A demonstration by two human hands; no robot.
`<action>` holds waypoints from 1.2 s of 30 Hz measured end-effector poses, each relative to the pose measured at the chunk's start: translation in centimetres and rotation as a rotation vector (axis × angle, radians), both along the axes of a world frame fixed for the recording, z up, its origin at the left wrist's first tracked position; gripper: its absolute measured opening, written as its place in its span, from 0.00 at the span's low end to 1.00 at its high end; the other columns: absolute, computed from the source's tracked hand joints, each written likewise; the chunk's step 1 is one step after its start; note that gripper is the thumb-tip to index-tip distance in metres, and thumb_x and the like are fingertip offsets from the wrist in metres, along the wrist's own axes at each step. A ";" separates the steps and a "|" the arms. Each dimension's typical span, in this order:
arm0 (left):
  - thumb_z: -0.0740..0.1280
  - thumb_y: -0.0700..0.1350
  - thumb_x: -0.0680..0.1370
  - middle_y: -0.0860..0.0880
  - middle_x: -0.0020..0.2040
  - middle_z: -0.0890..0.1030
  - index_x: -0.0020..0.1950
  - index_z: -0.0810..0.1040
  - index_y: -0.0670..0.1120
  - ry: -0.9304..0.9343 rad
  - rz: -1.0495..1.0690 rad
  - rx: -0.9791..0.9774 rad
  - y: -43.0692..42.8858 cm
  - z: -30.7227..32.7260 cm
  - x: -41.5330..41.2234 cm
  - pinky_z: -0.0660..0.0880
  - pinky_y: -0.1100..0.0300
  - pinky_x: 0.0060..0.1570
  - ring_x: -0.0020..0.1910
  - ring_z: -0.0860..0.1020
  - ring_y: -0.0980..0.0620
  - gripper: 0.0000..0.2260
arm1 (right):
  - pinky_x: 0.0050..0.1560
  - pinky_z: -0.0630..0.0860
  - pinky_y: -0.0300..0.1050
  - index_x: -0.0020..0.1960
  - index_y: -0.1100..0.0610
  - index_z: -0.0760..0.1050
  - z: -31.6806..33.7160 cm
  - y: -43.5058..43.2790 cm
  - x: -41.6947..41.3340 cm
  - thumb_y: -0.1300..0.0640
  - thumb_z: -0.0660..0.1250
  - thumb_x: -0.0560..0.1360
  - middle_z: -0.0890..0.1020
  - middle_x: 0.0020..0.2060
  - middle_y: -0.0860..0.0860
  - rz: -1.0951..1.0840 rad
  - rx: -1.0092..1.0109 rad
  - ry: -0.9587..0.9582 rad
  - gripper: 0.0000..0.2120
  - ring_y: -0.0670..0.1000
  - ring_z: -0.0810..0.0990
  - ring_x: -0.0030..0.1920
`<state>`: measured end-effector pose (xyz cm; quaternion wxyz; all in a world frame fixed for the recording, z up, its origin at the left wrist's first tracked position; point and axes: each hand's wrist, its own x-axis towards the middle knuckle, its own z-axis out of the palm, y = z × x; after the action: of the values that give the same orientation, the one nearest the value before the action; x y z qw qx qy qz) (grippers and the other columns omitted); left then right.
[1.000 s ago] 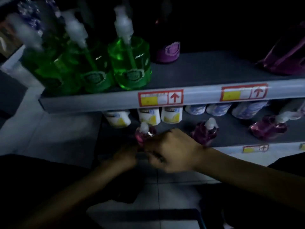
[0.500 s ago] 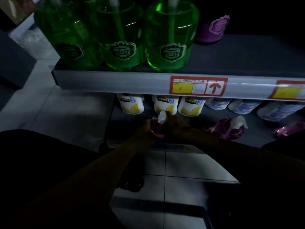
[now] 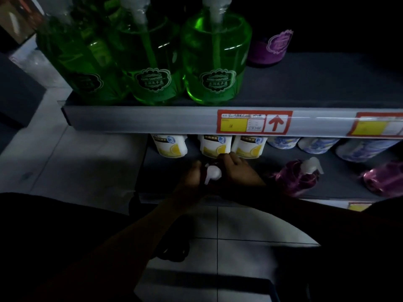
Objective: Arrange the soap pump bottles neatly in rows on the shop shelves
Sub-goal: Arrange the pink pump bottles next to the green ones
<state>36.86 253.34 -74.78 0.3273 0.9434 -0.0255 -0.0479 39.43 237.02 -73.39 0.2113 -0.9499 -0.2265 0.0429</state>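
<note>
Grip of left hand (image 3: pixel 192 178) and right hand (image 3: pixel 238 171) wraps pink bottle (image 3: pixel 213 173).

Both forearms reach forward; left hand (image 3: pixel 192 178) and right hand (image 3: pixel 238 171) meet, fingers (image 3: pixel 229 157) curled round one pump bottle (image 3: pixel 212 173).

The left hand (image 3: pixel 192 179) and right hand (image 3: pixel 237 171), closed around the pink bottle (image 3: pixel 213 174), hid most of its body. The top edge cut the pumps of 2 green bottles (image 3: pixel 214 62). The shelf rail (image 3: pixel 141 119) covered the upper parts of the white bottles (image 3: pixel 214 148). The print on the price label (image 3: pixel 254 122) was too small to read.
</note>
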 end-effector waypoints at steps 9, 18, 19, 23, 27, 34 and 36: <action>0.79 0.39 0.62 0.56 0.50 0.77 0.48 0.69 0.60 0.209 -0.274 -0.120 -1.8 11.1 -0.5 0.75 0.57 0.51 0.51 0.77 0.55 0.27 | 0.53 0.74 0.41 0.65 0.51 0.65 9.0 -5.0 -5.3 0.45 0.79 0.55 0.70 0.55 0.46 -0.062 0.200 0.026 0.42 0.48 0.73 0.55; 0.80 0.37 0.59 0.57 0.50 0.84 0.53 0.79 0.56 0.166 -0.532 -0.450 -3.0 23.0 -2.6 0.78 0.59 0.50 0.50 0.82 0.57 0.27 | 0.50 0.75 0.39 0.64 0.48 0.69 18.7 -8.4 -8.4 0.42 0.81 0.53 0.73 0.51 0.42 -0.074 0.456 -0.171 0.43 0.41 0.76 0.51; 0.78 0.38 0.60 0.57 0.50 0.84 0.53 0.79 0.55 0.159 -0.526 -0.556 -3.4 23.8 -2.6 0.77 0.62 0.49 0.51 0.81 0.58 0.25 | 0.50 0.75 0.39 0.63 0.47 0.70 19.3 -8.6 -8.1 0.41 0.81 0.53 0.74 0.51 0.42 -0.106 0.541 -0.182 0.42 0.41 0.77 0.51; 0.75 0.55 0.64 0.45 0.57 0.82 0.60 0.79 0.46 0.163 -0.337 -0.933 -5.2 24.1 -2.0 0.80 0.49 0.45 0.55 0.81 0.45 0.27 | 0.51 0.77 0.40 0.61 0.44 0.74 21.5 -9.0 -6.4 0.40 0.75 0.64 0.83 0.53 0.43 -0.170 0.987 -0.097 0.28 0.43 0.81 0.54; 0.69 0.54 0.69 0.44 0.52 0.84 0.56 0.79 0.43 0.114 -0.200 -1.029 -6.7 24.2 -0.7 0.80 0.48 0.42 0.53 0.82 0.46 0.21 | 0.52 0.77 0.37 0.60 0.49 0.76 22.6 -10.2 -4.2 0.53 0.65 0.74 0.85 0.51 0.44 -0.091 1.193 0.058 0.15 0.44 0.82 0.54; 0.62 0.48 0.76 0.44 0.58 0.81 0.62 0.76 0.41 0.014 -0.141 -1.060 -8.7 23.7 1.1 0.80 0.45 0.48 0.59 0.80 0.47 0.17 | 0.59 0.77 0.46 0.71 0.54 0.68 22.7 -12.7 -0.6 0.56 0.69 0.71 0.79 0.63 0.50 -0.050 1.082 0.190 0.29 0.47 0.79 0.62; 0.60 0.45 0.79 0.44 0.61 0.80 0.66 0.73 0.42 -0.017 -0.156 -1.014 -9.2 23.6 1.2 0.79 0.45 0.51 0.60 0.79 0.47 0.16 | 0.57 0.77 0.42 0.73 0.49 0.65 23.0 -13.4 0.1 0.55 0.75 0.68 0.76 0.65 0.46 -0.029 1.009 0.220 0.36 0.41 0.77 0.62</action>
<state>38.08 244.10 -51.16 0.7391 0.6615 -0.1185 -0.0461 39.49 223.59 -50.43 0.6663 -0.7227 -0.1822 0.0251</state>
